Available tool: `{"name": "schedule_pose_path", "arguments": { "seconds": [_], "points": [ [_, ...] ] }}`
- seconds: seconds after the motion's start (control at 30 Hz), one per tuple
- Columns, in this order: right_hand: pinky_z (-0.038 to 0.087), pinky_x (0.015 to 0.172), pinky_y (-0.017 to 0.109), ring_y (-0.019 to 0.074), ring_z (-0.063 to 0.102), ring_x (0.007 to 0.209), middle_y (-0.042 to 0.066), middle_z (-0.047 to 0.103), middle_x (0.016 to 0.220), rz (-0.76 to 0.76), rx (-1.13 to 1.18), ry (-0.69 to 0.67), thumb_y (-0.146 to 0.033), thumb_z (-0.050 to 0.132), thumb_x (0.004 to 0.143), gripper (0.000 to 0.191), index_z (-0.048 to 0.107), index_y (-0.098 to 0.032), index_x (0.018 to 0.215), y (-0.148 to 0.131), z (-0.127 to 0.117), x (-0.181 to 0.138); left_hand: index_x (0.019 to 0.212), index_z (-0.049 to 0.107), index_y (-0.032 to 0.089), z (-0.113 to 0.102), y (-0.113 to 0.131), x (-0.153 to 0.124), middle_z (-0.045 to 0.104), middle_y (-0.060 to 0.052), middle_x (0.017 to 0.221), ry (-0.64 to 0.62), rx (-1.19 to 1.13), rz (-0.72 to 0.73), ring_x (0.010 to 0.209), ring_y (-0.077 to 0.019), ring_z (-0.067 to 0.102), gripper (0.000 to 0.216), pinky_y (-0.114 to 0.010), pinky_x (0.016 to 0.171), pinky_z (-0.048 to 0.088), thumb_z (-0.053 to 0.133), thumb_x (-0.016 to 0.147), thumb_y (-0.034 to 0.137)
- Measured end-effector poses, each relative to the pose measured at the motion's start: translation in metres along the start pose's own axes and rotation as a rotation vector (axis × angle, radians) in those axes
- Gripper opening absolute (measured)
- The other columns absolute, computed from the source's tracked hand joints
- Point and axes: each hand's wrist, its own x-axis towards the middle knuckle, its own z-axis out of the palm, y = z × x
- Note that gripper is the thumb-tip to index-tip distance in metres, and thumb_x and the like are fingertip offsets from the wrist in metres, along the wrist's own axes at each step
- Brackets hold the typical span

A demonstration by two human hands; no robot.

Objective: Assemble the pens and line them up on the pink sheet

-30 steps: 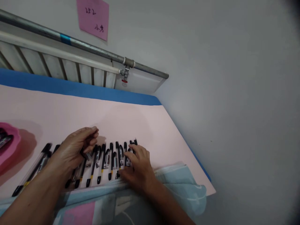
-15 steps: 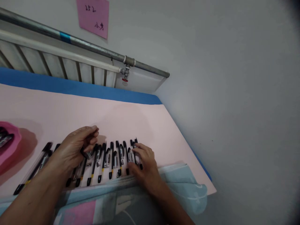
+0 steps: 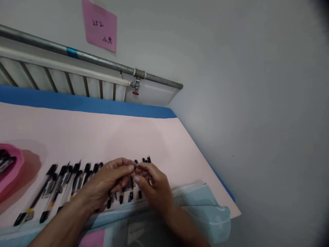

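Over the row of pens, my left hand (image 3: 113, 175) and my right hand (image 3: 155, 181) meet, fingertips touching. Both hands are closed in a pinch around something small and dark that I cannot make out. Beneath them, black-ended pens (image 3: 38, 195) with clear barrels and yellow bands lie side by side. Loose black pen caps (image 3: 77, 180) with clear parts sit between the pens. My hands hide the middle of the row, and the tips of a few pens show beyond the right fingers.
At the left edge stands a pink bowl (image 3: 19, 164) holding dark pen parts. Light blue patterned cloth (image 3: 205, 202) covers the near edge of the pink tabletop (image 3: 102, 133). A radiator (image 3: 77, 82) and metal pipe (image 3: 102, 61) run behind; a wall (image 3: 244, 120) stands at right.
My left hand has moved right and slightly down to meet my right hand, which has come off the rightmost pens and shifted left. More pens show at the left. The view has tilted slightly upward.
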Motion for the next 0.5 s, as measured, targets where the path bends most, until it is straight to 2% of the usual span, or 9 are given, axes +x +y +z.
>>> {"name": "schedule_pose_path", "arguments": {
  "seconds": [0.1,0.2,0.3,0.37,0.43,0.5],
  "points": [
    [0.045,0.063,0.022,0.0113,0.054,0.069,0.001,0.058,0.079,0.014,-0.029,-0.002,-0.023,0.059,0.073,0.017,0.063,-0.02,0.089,0.001,0.002,-0.002,0.081,0.058,0.018,0.008,-0.006,-0.003,0.047,0.005,0.041,-0.021,0.061,-0.062,0.035,-0.0053,0.037,0.024,-0.014,0.035,0.02,0.065,0.066,0.035],
    [0.043,0.058,0.02,0.0095,0.052,0.063,-0.001,0.054,0.072,0.133,0.111,-0.072,-0.023,0.06,0.072,0.011,0.063,-0.019,0.082,0.004,-0.003,-0.01,0.082,0.058,0.018,0.013,-0.011,-0.004,0.048,0.005,0.043,-0.074,0.136,-0.093,0.036,-0.0057,0.04,0.025,-0.015,0.036,0.021,0.066,0.065,0.034],
    [0.041,0.055,0.019,0.0084,0.05,0.059,-0.002,0.053,0.068,0.231,0.154,-0.112,-0.024,0.055,0.076,0.009,0.062,-0.018,0.078,0.005,-0.015,-0.018,0.079,0.057,0.018,0.017,-0.013,-0.005,0.049,0.003,0.042,-0.141,0.245,-0.132,0.031,-0.0047,0.032,0.025,-0.017,0.032,0.015,0.058,0.071,0.041],
    [0.04,0.052,0.02,0.0085,0.048,0.055,-0.003,0.052,0.062,0.287,0.107,-0.048,-0.027,0.05,0.079,0.015,0.062,-0.017,0.08,0.009,-0.028,-0.021,0.076,0.057,0.017,0.019,-0.014,-0.006,0.055,0.0,0.05,-0.162,0.249,-0.133,0.031,-0.0039,0.031,0.029,-0.017,0.032,0.015,0.054,0.074,0.046],
    [0.04,0.05,0.02,0.0094,0.048,0.052,-0.003,0.053,0.06,0.321,0.026,0.076,-0.029,0.048,0.08,0.018,0.06,-0.016,0.086,0.018,-0.041,-0.022,0.075,0.057,0.016,0.019,-0.014,-0.005,0.059,-0.002,0.061,-0.122,0.201,-0.123,0.034,-0.0034,0.035,0.03,-0.016,0.032,0.017,0.054,0.073,0.046],
    [0.042,0.055,0.022,0.0111,0.052,0.058,0.0,0.056,0.066,0.268,-0.141,0.169,-0.026,0.05,0.079,0.017,0.06,-0.016,0.086,0.03,-0.052,-0.023,0.077,0.057,0.016,0.017,-0.013,-0.003,0.059,-0.002,0.066,-0.052,0.126,-0.108,0.037,-0.0033,0.038,0.028,-0.015,0.031,0.017,0.057,0.072,0.043]
  ]
}}
